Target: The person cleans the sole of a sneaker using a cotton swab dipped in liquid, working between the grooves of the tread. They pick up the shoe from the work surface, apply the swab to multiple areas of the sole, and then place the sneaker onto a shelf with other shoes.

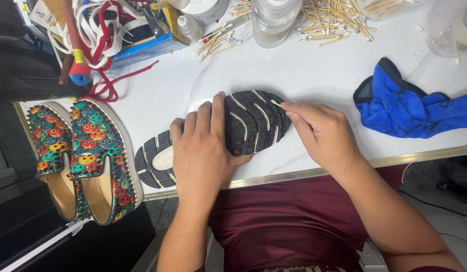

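Observation:
A shoe [253, 121] lies sole-up across the near edge of the white table [304, 80], its black tread crossed by pale grooves. My left hand [201, 151] wraps over the middle of the sole and holds it down. My right hand [321, 133] pinches a thin cotton swab [277, 104], whose tip touches the sole near the toe end.
A pair of colourful studded slip-on shoes [87, 156] sits at the left table edge. A crumpled blue cloth [410, 108] lies at the right. Clear bottles [271, 20], scattered cotton swabs [334, 22], and a box with red and white laces [112, 35] crowd the back.

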